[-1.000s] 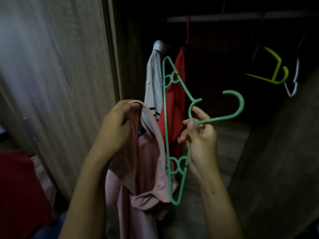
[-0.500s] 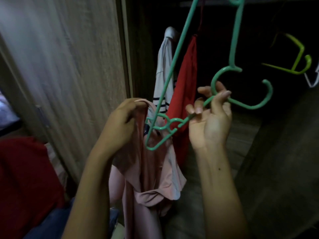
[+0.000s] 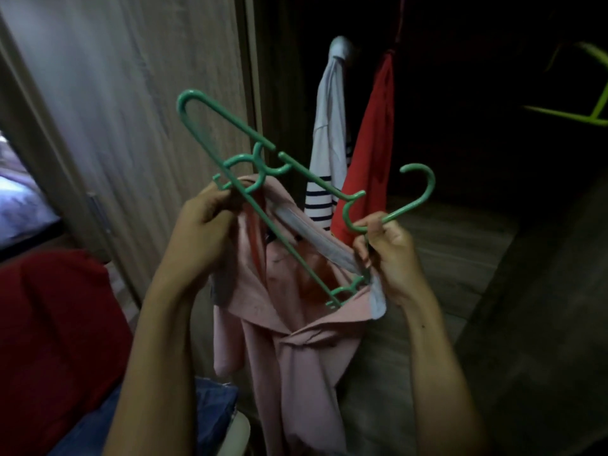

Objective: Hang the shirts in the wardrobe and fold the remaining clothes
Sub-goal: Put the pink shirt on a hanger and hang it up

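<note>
A pink shirt (image 3: 296,350) hangs in front of me at the open wardrobe. My left hand (image 3: 200,225) grips its collar on the left side. My right hand (image 3: 388,255) pinches the neck of a green plastic hanger (image 3: 263,205) and also touches the shirt's collar on the right. The hanger lies tilted across the collar opening, its lower end tucked inside the shirt, its other end sticking up to the left. A white striped shirt (image 3: 329,149) and a red shirt (image 3: 371,149) hang in the wardrobe behind.
The wooden wardrobe door (image 3: 138,103) stands open at the left. A yellow-green hanger (image 3: 589,106) hangs inside at the upper right. A red garment (image 3: 56,330) and blue denim (image 3: 210,416) lie at the lower left. The wardrobe floor (image 3: 444,245) is bare wood.
My right hand has swung the green hanger down from high in the wardrobe and turned it, so one end now sits inside the pink shirt's collar. My left hand kept its grip.
</note>
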Tool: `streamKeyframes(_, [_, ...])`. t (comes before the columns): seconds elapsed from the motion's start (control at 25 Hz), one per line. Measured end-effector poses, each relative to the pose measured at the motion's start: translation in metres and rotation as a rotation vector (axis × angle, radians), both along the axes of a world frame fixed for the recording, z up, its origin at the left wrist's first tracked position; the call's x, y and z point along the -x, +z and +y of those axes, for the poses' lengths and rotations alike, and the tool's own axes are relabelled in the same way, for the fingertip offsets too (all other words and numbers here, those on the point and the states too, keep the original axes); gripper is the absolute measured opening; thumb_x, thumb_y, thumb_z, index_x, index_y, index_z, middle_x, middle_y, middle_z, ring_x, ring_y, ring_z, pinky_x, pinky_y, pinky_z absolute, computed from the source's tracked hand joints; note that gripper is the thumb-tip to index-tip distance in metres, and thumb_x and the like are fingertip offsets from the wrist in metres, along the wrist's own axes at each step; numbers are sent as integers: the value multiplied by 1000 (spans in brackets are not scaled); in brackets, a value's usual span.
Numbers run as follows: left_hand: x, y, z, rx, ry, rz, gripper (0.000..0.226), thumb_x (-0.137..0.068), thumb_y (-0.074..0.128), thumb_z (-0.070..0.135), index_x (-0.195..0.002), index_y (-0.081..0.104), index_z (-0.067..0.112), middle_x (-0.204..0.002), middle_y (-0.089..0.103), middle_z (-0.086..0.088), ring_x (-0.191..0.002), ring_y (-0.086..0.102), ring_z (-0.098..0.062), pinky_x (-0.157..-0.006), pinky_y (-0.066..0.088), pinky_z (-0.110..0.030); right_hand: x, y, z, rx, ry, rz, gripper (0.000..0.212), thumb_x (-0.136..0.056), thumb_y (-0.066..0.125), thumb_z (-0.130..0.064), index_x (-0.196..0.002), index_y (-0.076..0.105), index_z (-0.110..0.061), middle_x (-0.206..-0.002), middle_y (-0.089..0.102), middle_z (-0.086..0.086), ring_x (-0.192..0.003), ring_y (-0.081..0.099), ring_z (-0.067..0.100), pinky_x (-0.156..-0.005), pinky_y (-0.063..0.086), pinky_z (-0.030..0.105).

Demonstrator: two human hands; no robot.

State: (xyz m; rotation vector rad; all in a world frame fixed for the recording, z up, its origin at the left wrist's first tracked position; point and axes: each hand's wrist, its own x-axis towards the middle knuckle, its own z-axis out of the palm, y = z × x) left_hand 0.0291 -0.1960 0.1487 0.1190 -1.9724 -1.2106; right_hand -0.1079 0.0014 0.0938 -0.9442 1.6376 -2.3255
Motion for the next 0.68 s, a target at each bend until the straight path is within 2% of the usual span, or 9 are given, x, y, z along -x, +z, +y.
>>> streamKeyframes(0.08, [-4, -6, -9, -52, 31, 16, 55, -69, 40, -8, -90, 68, 34, -93, 67, 15, -96, 61, -5, -90, 45, -29, 6, 2, 7, -70, -1, 75, 24, -89, 45, -35, -78, 59, -19, -49, 40, 1, -41, 33, 7, -42, 28, 17])
streamKeyframes(0.16, [-3, -11, -14, -76, 71, -6, 55, -72, 39, -17, -96, 67, 24, -96, 67, 4, -97, 61, -11, -91, 46, -31, 10, 5, 18, -152, -13, 164, 24, -89, 44, -33, -79, 58, -17, -50, 37, 4, -40, 32, 4, -42, 27, 15])
streamKeyframes(0.24, [-3, -16, -19, -11, 140, -42, 55, -73, 37, -20, -99, 64, 20, -98, 67, -2, -97, 61, -13, -91, 47, -27, 11, 11, 31, -244, -28, 221, 25, -89, 44, -31, -80, 57, -11, -50, 38, 5, -41, 33, 4, -43, 29, 13])
streamKeyframes(0.32, [-8, -21, -28, 101, 219, -57, 50, -72, 38, -15, -91, 64, 24, -93, 68, 3, -84, 58, -1, -80, 45, -11, 11, 18, 43, -334, -17, 252, 28, -88, 45, -31, -81, 58, -8, -48, 42, 1, -44, 35, 7, -44, 30, 16])
streamKeyframes(0.36, [-11, -22, -33, 149, 240, -69, 48, -70, 39, -10, -87, 64, 28, -87, 69, 13, -75, 56, 7, -73, 43, -4, 10, 22, 46, -376, -1, 274, 29, -88, 46, -31, -82, 59, -5, -47, 43, -3, -45, 37, 9, -45, 30, 19])
streamKeyframes(0.44, [-19, -24, -43, 216, 232, -106, 49, -66, 40, -5, -85, 63, 34, -81, 67, 25, -73, 55, 19, -71, 41, 0, 8, 28, 49, -464, 10, 333, 31, -92, 46, -24, -83, 58, 2, -46, 44, -3, -46, 38, 11, -46, 30, 21])
streamKeyframes(0.52, [-23, -25, -50, 286, 199, -137, 54, -64, 40, -4, -87, 63, 40, -88, 66, 25, -84, 54, 23, -80, 41, -1, 5, 32, 50, -541, -12, 369, 28, -97, 45, -14, -84, 57, 7, -47, 45, -4, -48, 39, 14, -46, 31, 22])
streamKeyframes(0.6, [-22, -22, -51, 370, 156, -174, 59, -59, 37, -1, -89, 63, 42, -92, 64, 32, -92, 56, 17, -87, 42, -7, 4, 35, 50, -602, -33, 383, 25, -98, 45, -10, -83, 58, 4, -49, 46, -3, -49, 39, 14, -46, 31, 22])
streamKeyframes(0.68, [-17, -16, -51, 486, 147, -224, 57, -56, 37, 2, -98, 67, 28, -102, 67, 19, -99, 62, -4, -91, 46, -22, 1, 35, 47, -663, -66, 395, 25, -97, 46, -9, -76, 58, -5, -52, 46, 0, -50, 39, 12, -48, 32, 21])
